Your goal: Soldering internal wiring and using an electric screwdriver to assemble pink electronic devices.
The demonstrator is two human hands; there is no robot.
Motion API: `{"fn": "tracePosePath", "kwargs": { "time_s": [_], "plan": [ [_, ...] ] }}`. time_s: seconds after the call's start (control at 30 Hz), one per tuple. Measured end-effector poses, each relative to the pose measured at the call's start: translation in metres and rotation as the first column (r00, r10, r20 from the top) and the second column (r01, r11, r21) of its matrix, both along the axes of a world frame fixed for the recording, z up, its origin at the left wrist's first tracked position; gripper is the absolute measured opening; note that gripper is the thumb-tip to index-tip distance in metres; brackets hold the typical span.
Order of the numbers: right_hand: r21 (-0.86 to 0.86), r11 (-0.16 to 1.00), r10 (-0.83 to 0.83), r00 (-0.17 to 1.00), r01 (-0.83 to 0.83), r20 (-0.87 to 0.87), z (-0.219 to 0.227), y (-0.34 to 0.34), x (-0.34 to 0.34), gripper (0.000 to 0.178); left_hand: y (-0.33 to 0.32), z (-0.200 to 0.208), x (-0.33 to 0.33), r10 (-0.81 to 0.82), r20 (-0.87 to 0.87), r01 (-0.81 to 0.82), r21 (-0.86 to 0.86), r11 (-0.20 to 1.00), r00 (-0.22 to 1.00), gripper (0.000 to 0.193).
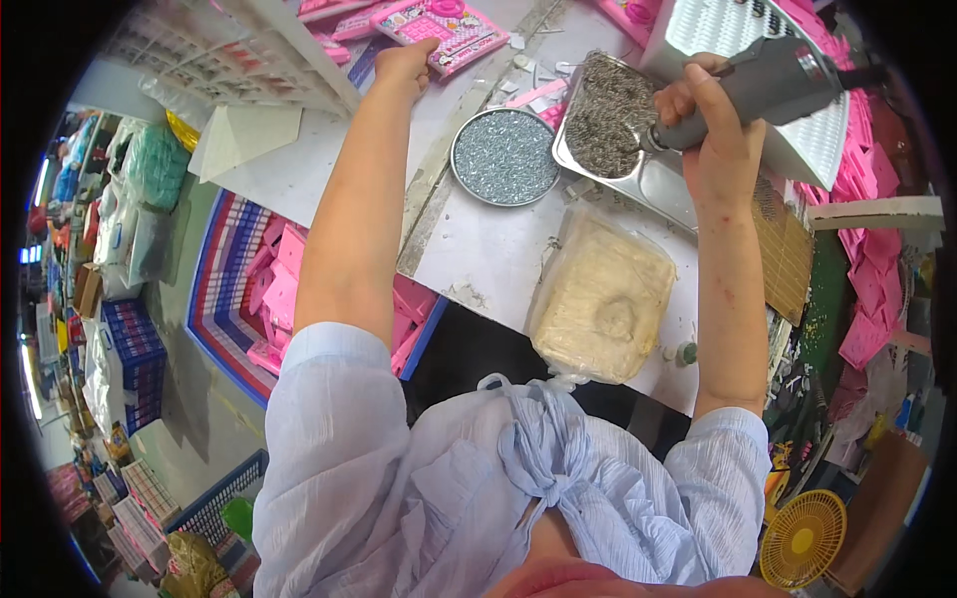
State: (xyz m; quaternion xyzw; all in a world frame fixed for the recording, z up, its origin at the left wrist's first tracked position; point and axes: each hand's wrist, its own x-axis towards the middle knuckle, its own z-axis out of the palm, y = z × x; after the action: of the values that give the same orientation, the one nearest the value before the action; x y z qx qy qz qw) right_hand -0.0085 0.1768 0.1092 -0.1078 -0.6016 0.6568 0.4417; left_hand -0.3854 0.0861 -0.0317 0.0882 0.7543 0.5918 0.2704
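At the far side of the worktable my left hand [404, 68] closes its fingers on the near left edge of a pink plastic toy panel [444, 35] with a printed picture face. My right hand [720, 120] grips a grey electric screwdriver [778, 88], held with its tip end toward the left. This tip hovers over or touches a metal tray [653, 189] of small brownish metal pieces [603, 120], perhaps springs or screws; which pieces cannot be made out. Left of the tray is a round metal dish [505, 156] full of small silvery pins or screws.
A plastic-wrapped yellowish block [608, 299] lies near my body. A white ridged tray [718, 60] stands at the far right. A striped bin of pink parts [249, 289] sits left of the table; more pink parts [867, 249] lie right. A white rack [239, 50] stands far left.
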Motion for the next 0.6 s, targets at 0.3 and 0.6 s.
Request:
{"fn": "tracePosePath", "kwargs": {
  "time_s": [0.3, 0.6],
  "plan": [
    [0.083, 0.976, -0.206, 0.978, 0.202, 0.040, -0.012, -0.069, 0.078, 0.059, -0.064, 0.100, 0.137, -0.093, -0.942, 0.259, -0.007, 0.966, 0.323, 0.017],
    [-0.782, 0.580, 0.290, 0.955, -0.226, -0.061, -0.080, -0.108, 0.128, 0.054, -0.133, 0.037, 0.255, -0.185, -0.982, 0.729, -0.101, 0.677, 0.036, 0.041]
  ]
}}
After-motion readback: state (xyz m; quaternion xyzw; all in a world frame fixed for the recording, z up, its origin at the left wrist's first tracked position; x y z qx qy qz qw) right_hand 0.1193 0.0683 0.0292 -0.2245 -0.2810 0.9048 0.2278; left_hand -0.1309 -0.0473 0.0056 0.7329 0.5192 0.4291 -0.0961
